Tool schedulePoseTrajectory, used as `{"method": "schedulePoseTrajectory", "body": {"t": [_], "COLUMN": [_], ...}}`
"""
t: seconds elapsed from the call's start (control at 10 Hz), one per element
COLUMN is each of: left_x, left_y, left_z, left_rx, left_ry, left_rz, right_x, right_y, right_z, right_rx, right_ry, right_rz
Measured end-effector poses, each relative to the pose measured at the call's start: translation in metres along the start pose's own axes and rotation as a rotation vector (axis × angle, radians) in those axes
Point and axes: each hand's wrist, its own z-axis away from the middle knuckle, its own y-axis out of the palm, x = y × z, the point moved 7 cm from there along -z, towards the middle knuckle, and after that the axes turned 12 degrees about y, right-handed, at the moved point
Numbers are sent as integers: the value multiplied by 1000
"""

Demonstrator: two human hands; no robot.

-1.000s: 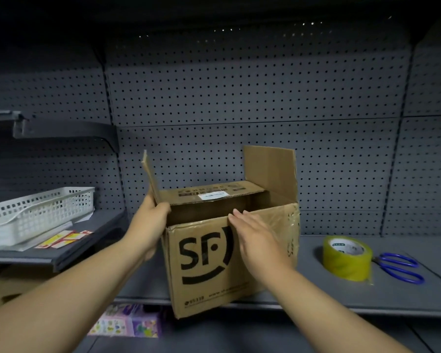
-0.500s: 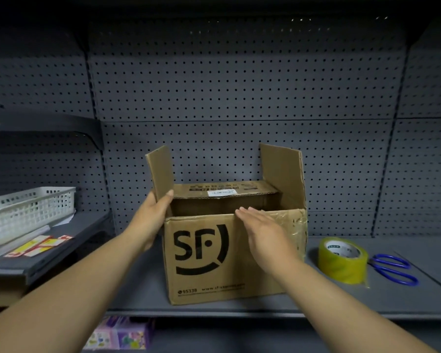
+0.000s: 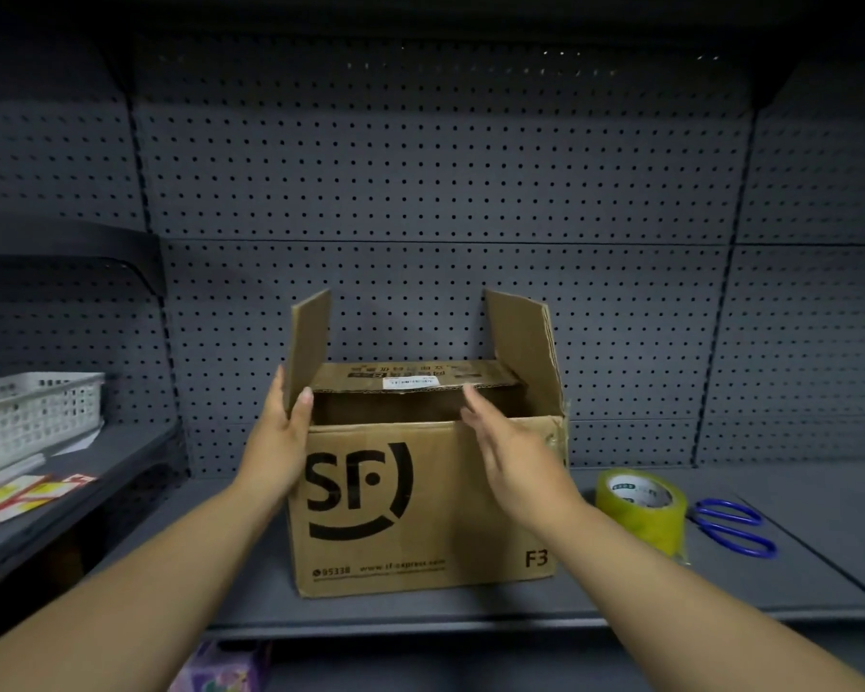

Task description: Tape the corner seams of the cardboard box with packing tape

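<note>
Lifting off the front rim where it was lying half a second ago, the right hand (image 3: pixel 510 452) is now hovering before the cardboard box (image 3: pixel 420 516), fingers straight and holding nothing. The left hand (image 3: pixel 275 442) is pinching the base of the left flap, thumb on the inner face and fingers on the outer. The cardboard box is sitting upright on the shelf (image 3: pixel 470 611), now facing squarely, with both side flaps standing up. A tape roll (image 3: pixel 640 511) is sitting just right of it, scissors (image 3: pixel 735 526) lying beyond that, and a basket (image 3: pixel 31 407) well to its left.
</note>
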Motion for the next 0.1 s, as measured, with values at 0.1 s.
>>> {"method": "schedulePoseTrajectory", "body": {"t": [0.1], "left_x": [-3], "left_y": [-11], "left_z": [7], "left_rx": [-119], "left_ry": [-59], "left_rz": [-29], "right_x": [1], "right_y": [-37], "right_z": [4], "right_rx": [-80], "right_ry": [71], "right_rz": [-307]}}
